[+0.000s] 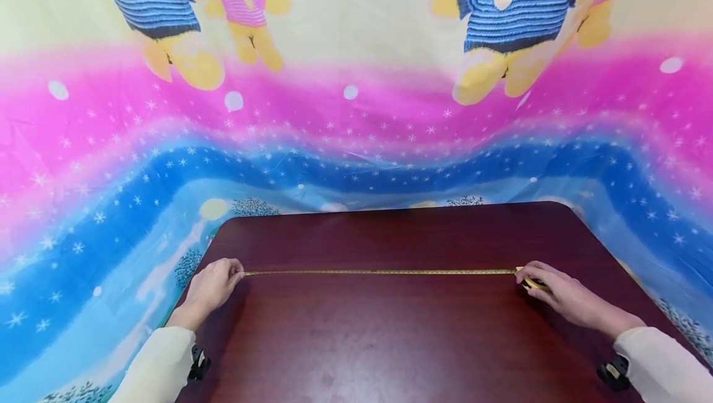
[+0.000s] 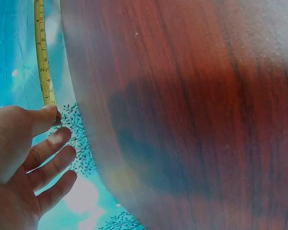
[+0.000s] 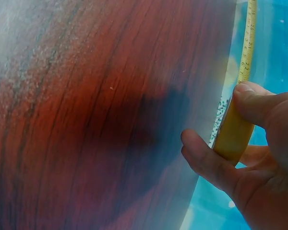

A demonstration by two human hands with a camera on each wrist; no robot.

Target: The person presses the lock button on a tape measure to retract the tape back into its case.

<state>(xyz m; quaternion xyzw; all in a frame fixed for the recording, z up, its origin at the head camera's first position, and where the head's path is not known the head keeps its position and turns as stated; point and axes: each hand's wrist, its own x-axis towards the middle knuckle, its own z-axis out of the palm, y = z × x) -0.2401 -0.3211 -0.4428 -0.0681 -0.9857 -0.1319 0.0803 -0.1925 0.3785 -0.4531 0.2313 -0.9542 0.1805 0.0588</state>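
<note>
A yellow tape measure blade [image 1: 379,272] stretches straight from one hand to the other above the dark red table. My left hand [image 1: 216,284] pinches the blade's free end between thumb and index finger; in the left wrist view the other fingers [image 2: 55,163] are spread apart. At the blade's other end, my right hand [image 1: 562,294] grips the yellow tape measure case [image 3: 234,134]. The right thumb lies on top of the case, close to where the blade comes out, and the other fingers are around its sides. Numbers show along the blade in both wrist views.
The dark red wooden table [image 1: 356,341] has rounded far corners. Behind and beside it hangs a cloth [image 1: 345,118] printed with bears, snowflakes and pink and blue bands. Both forearms wear light sleeves with black wrist devices [image 1: 199,363]. Shadows of the hands fall on the tabletop.
</note>
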